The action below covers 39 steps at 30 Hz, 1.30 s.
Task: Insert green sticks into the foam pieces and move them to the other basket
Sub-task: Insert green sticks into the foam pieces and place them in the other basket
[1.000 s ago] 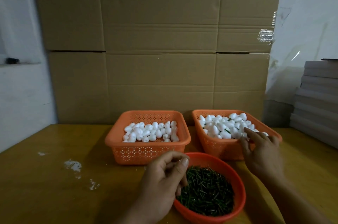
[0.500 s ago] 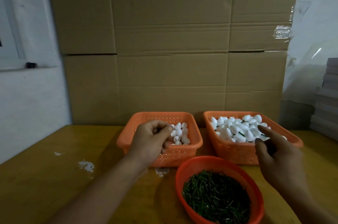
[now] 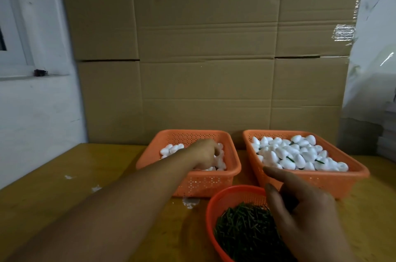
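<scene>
A yellow-brown table [image 3: 64,208] stands against a cardboard wall [image 3: 203,47], a white wall [image 3: 38,111] at its left edge. The left hand [image 3: 205,154] reaches into the left basket [image 3: 203,182] of foam pieces [image 3: 171,149]; its grip cannot be told. The right hand [image 3: 300,214] hovers spread over the bowl [image 3: 216,204] of green sticks [image 3: 242,231] at the near edge. The right basket [image 3: 321,180] sits along the far edge.

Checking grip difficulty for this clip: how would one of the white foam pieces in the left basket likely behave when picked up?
Probably very light: the foam pieces heap loosely in the left basket. Their rounded egg shape suggests they roll or slip aside as the left hand digs in. Crumbs on the table hint that they shed or dent under pressure.
</scene>
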Each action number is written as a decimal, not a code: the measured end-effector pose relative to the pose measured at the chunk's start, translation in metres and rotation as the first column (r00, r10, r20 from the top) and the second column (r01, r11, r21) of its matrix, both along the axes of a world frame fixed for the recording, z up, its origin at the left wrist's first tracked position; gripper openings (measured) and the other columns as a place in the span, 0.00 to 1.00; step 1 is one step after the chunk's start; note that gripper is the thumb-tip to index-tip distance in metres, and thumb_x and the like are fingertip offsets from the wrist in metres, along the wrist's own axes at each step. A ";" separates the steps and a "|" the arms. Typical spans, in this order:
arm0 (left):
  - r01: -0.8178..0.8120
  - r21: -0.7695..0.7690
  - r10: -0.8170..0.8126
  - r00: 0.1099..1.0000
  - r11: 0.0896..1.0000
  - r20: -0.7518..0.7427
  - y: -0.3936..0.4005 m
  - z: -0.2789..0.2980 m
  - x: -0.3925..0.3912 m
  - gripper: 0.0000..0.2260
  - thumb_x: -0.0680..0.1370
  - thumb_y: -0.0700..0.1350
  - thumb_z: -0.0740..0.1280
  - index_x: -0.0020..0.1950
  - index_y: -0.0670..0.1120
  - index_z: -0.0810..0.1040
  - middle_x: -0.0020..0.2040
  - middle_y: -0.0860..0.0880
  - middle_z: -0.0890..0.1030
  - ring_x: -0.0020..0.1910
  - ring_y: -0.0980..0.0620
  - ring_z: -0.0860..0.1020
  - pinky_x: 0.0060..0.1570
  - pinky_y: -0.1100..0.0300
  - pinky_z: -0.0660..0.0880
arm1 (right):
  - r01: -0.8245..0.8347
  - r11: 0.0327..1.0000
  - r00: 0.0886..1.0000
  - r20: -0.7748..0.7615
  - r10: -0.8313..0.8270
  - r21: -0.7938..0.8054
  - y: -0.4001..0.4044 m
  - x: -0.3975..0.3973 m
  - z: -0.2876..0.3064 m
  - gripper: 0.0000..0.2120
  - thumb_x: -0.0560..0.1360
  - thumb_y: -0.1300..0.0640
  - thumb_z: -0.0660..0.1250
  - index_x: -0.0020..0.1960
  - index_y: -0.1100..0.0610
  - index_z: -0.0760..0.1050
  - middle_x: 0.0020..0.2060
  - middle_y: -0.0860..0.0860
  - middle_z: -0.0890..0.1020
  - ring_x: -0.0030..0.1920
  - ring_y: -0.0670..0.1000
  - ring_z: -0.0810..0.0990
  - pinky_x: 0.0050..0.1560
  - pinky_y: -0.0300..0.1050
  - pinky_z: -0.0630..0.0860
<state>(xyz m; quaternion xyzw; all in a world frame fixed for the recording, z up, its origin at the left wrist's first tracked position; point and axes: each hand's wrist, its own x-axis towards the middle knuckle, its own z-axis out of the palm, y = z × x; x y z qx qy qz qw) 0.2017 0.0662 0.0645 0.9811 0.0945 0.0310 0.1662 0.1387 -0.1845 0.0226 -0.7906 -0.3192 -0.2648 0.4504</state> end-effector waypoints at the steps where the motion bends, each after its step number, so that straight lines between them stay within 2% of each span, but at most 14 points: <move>1: 0.017 0.056 -0.014 0.998 0.998 -0.058 -0.003 0.002 0.002 0.15 0.79 0.48 0.68 0.66 0.48 0.78 0.67 0.48 0.76 0.58 0.47 0.77 0.49 0.59 0.71 | 0.005 1.000 1.000 -0.007 -0.005 -0.007 0.000 0.000 0.000 0.15 0.70 0.54 0.70 0.56 0.43 0.83 0.24 0.42 0.78 0.24 0.43 0.77 0.29 0.47 0.78; 3: 0.042 0.121 -0.023 0.987 0.992 -0.161 -0.009 0.006 0.008 0.17 0.81 0.48 0.65 0.69 0.46 0.76 0.69 0.48 0.73 0.60 0.46 0.76 0.51 0.58 0.72 | 0.018 1.000 1.000 -0.021 -0.019 -0.023 0.001 0.001 0.000 0.15 0.70 0.54 0.71 0.55 0.43 0.83 0.24 0.42 0.78 0.24 0.43 0.77 0.29 0.49 0.79; 6: 0.054 0.214 0.006 0.963 0.975 -0.269 -0.015 0.005 0.017 0.17 0.81 0.45 0.65 0.69 0.47 0.74 0.73 0.47 0.69 0.65 0.43 0.73 0.64 0.50 0.73 | 0.041 0.998 0.998 -0.035 -0.042 -0.044 0.001 0.002 -0.001 0.14 0.71 0.56 0.73 0.54 0.42 0.83 0.24 0.42 0.78 0.24 0.43 0.77 0.29 0.52 0.79; 9: 0.103 0.335 0.037 0.921 0.936 -0.387 -0.018 -0.001 0.025 0.22 0.83 0.47 0.62 0.77 0.51 0.65 0.80 0.44 0.54 0.75 0.39 0.60 0.72 0.44 0.63 | 0.042 0.998 0.998 -0.046 -0.045 -0.056 0.001 0.001 0.000 0.14 0.70 0.57 0.73 0.52 0.41 0.83 0.24 0.42 0.78 0.24 0.43 0.77 0.29 0.51 0.79; 10: 0.098 0.358 0.053 0.920 0.929 -0.387 -0.019 -0.003 0.027 0.23 0.83 0.48 0.61 0.79 0.52 0.62 0.80 0.44 0.52 0.76 0.39 0.57 0.71 0.44 0.61 | 0.037 0.998 0.998 -0.052 -0.040 -0.060 0.002 0.001 0.000 0.14 0.70 0.57 0.73 0.52 0.41 0.83 0.24 0.42 0.78 0.24 0.43 0.77 0.29 0.51 0.79; 14: -0.016 0.336 0.128 0.941 0.942 -0.313 -0.023 -0.006 0.030 0.29 0.80 0.52 0.65 0.79 0.50 0.59 0.75 0.47 0.62 0.75 0.43 0.60 0.68 0.48 0.62 | 0.042 0.997 0.997 -0.055 -0.046 -0.070 0.002 0.004 -0.002 0.14 0.70 0.56 0.73 0.52 0.42 0.83 0.24 0.41 0.79 0.24 0.42 0.77 0.29 0.48 0.78; 17: -0.011 0.252 0.089 0.950 0.968 -0.301 -0.022 -0.001 0.027 0.21 0.79 0.50 0.67 0.71 0.45 0.71 0.56 0.48 0.74 0.65 0.44 0.73 0.59 0.52 0.71 | 0.037 0.997 0.997 -0.060 -0.041 -0.073 0.002 0.003 -0.002 0.14 0.69 0.56 0.73 0.52 0.42 0.83 0.26 0.39 0.79 0.25 0.41 0.78 0.30 0.45 0.78; 19: -0.002 0.189 0.047 0.971 0.982 -0.236 -0.017 0.002 0.025 0.11 0.76 0.45 0.70 0.57 0.46 0.77 0.50 0.50 0.78 0.52 0.47 0.79 0.50 0.55 0.75 | 0.036 0.997 0.997 -0.070 -0.041 -0.073 0.002 0.003 -0.002 0.14 0.70 0.56 0.74 0.53 0.42 0.83 0.25 0.39 0.78 0.25 0.41 0.78 0.30 0.46 0.78; 21: -0.028 0.090 0.039 0.993 0.996 -0.114 -0.011 0.003 0.020 0.06 0.73 0.42 0.72 0.47 0.49 0.77 0.44 0.51 0.80 0.41 0.52 0.78 0.37 0.60 0.74 | 0.040 0.996 0.996 -0.080 -0.047 -0.081 0.002 0.003 -0.002 0.14 0.70 0.55 0.73 0.53 0.42 0.83 0.24 0.39 0.77 0.25 0.41 0.77 0.30 0.47 0.78; 24: -0.047 0.023 0.046 0.999 0.999 0.014 -0.011 0.004 0.013 0.11 0.72 0.39 0.74 0.52 0.47 0.79 0.40 0.54 0.75 0.36 0.57 0.74 0.29 0.62 0.69 | 0.036 0.994 0.995 -0.085 -0.045 -0.103 0.001 0.000 -0.001 0.14 0.70 0.55 0.74 0.54 0.43 0.83 0.24 0.38 0.77 0.25 0.41 0.76 0.31 0.47 0.78; 28: -0.032 -0.110 0.061 0.963 0.993 0.264 -0.010 0.006 0.005 0.09 0.72 0.40 0.74 0.50 0.47 0.79 0.41 0.52 0.80 0.38 0.53 0.80 0.32 0.61 0.71 | 0.027 0.991 0.995 -0.095 -0.040 -0.135 0.002 -0.001 0.000 0.14 0.71 0.52 0.72 0.56 0.43 0.83 0.24 0.39 0.77 0.25 0.41 0.76 0.31 0.47 0.78; 31: 0.047 -0.259 0.077 0.891 0.965 0.447 -0.010 0.005 -0.012 0.09 0.70 0.45 0.77 0.45 0.49 0.79 0.37 0.54 0.80 0.35 0.58 0.79 0.34 0.61 0.72 | 0.029 0.988 0.995 -0.089 -0.043 -0.152 0.003 -0.002 0.001 0.14 0.71 0.52 0.73 0.56 0.43 0.83 0.23 0.38 0.76 0.25 0.41 0.76 0.30 0.44 0.76; 35: 0.239 -0.420 0.031 0.839 0.875 0.543 -0.017 0.002 -0.051 0.11 0.69 0.47 0.80 0.43 0.47 0.78 0.33 0.54 0.81 0.31 0.59 0.77 0.32 0.61 0.74 | 0.004 0.982 0.994 -0.102 -0.024 -0.188 0.004 -0.003 0.001 0.15 0.73 0.49 0.71 0.59 0.41 0.80 0.27 0.40 0.80 0.28 0.42 0.78 0.34 0.49 0.79; 39: 0.379 -0.516 0.002 0.805 0.768 0.594 -0.025 -0.004 -0.088 0.10 0.74 0.45 0.76 0.44 0.45 0.76 0.32 0.54 0.81 0.30 0.59 0.77 0.32 0.65 0.72 | 0.013 0.980 0.996 -0.080 -0.029 -0.197 0.004 -0.005 0.001 0.15 0.73 0.48 0.71 0.60 0.39 0.79 0.27 0.39 0.80 0.28 0.42 0.78 0.34 0.46 0.78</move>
